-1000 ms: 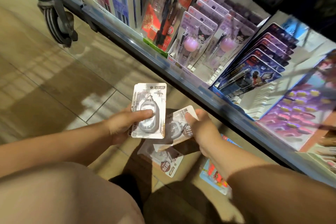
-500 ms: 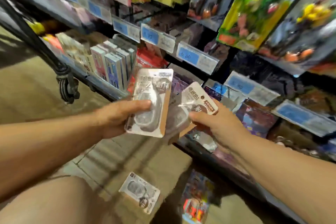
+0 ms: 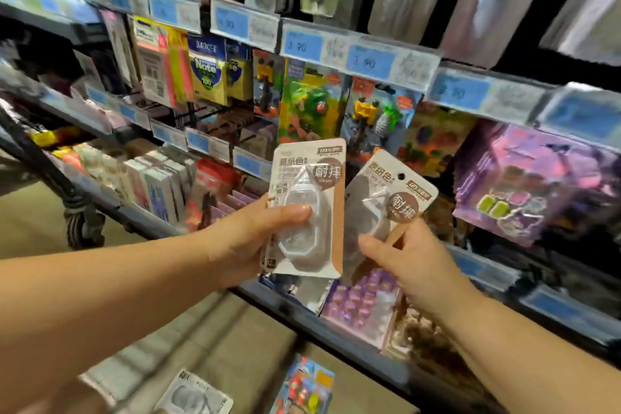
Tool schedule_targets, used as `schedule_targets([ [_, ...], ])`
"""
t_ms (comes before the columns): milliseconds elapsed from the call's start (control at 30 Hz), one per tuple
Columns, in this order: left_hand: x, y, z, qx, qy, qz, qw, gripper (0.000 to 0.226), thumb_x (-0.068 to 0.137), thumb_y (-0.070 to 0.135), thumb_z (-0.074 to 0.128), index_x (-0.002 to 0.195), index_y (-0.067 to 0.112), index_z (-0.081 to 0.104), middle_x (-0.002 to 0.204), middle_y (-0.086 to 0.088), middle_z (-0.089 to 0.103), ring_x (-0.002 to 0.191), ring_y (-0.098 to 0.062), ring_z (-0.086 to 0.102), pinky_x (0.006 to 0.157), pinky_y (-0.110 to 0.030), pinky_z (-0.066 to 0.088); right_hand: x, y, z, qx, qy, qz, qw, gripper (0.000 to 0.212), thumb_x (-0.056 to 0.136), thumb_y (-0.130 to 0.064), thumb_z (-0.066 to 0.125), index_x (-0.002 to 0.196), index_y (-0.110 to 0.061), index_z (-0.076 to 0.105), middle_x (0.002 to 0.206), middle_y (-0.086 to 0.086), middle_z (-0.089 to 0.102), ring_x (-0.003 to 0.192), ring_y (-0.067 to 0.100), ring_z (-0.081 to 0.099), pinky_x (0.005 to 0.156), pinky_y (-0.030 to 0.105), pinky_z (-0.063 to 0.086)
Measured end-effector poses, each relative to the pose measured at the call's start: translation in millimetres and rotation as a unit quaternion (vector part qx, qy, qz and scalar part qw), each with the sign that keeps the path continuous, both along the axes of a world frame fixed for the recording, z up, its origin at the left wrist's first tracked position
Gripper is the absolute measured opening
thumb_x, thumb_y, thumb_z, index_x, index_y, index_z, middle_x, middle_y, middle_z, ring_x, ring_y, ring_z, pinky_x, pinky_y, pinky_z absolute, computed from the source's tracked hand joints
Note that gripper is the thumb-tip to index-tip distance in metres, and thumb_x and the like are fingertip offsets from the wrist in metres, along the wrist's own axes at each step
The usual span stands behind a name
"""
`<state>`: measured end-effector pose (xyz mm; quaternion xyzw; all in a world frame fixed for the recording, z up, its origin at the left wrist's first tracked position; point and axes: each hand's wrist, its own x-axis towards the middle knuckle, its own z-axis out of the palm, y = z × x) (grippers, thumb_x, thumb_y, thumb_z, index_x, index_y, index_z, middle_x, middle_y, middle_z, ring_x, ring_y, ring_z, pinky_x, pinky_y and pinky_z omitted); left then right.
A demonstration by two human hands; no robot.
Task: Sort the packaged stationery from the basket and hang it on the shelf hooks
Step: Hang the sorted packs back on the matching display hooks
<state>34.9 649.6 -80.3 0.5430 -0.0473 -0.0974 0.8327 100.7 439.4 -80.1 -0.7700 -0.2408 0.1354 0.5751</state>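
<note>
Head view: left hand (image 3: 245,242) and right hand (image 3: 413,265), one tape pack (image 3: 307,178) (image 3: 403,185) in each grip; two floor packs (image 3: 193,395) (image 3: 304,386).

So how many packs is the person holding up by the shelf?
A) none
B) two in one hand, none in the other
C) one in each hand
C: the left hand grips the upright pack, and the right hand pinches the tilted pack beside it.
</note>
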Motion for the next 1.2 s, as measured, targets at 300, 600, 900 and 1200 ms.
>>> schedule_targets([
  [300, 22.7, -146.8, 4.9, 0.007, -0.020, -0.077, 0.997, 0.067, 0.056, 0.038, 0.087, 0.113, 0.010, 0.067, 0.094, -0.010, 0.072, 0.080, -0.019, 0.071, 0.068, -0.026, 0.056, -29.5, -154.1, 17.9, -0.024, -0.085, -0.198, 0.976, 0.015, 0.081, -0.017, 0.075, 0.084, -0.017, 0.060, 0.074, -0.003, 0.068, 0.069, 0.005, 0.063, 0.059, 0.012, 0.047],
  [600, 44.7, -273.9, -2.8, 0.038, -0.029, -0.124, 0.991, 0.044, 0.073, 0.022, 0.072, 0.116, 0.014, 0.063, 0.108, -0.012, 0.072, 0.099, -0.025, 0.069, 0.083, -0.028, 0.055, -47.7, -257.6, -7.5, 0.096, -0.086, -0.358, 0.925, 0.011, 0.086, -0.018, 0.070, 0.087, -0.028, 0.066, 0.088, -0.001, 0.071, 0.087, 0.022, 0.067, 0.080, 0.038, 0.052],
  [900, 61.5, -325.3, 11.5, 0.096, -0.031, -0.128, 0.987, 0.055, 0.071, 0.033, 0.074, 0.123, 0.018, 0.062, 0.116, -0.011, 0.070, 0.113, -0.034, 0.062, 0.107, -0.053, 0.038, -38.4, -314.5, -2.2, 0.154, -0.117, -0.418, 0.888, 0.037, 0.092, -0.012, 0.062, 0.112, -0.038, 0.044, 0.107, -0.006, 0.069, 0.103, 0.009, 0.066, 0.100, 0.043, 0.047],
  [1200, 66.9, -329.2, 5.2, 0.092, -0.054, -0.116, 0.987, 0.053, 0.073, 0.032, 0.073, 0.123, 0.020, 0.060, 0.114, -0.006, 0.072, 0.108, -0.027, 0.066, 0.104, -0.045, 0.045, -16.6, -317.6, 7.1, 0.183, -0.155, -0.402, 0.884, 0.046, 0.091, -0.024, 0.063, 0.134, -0.026, 0.045, 0.124, -0.002, 0.065, 0.116, 0.018, 0.061, 0.104, 0.053, 0.042],
])
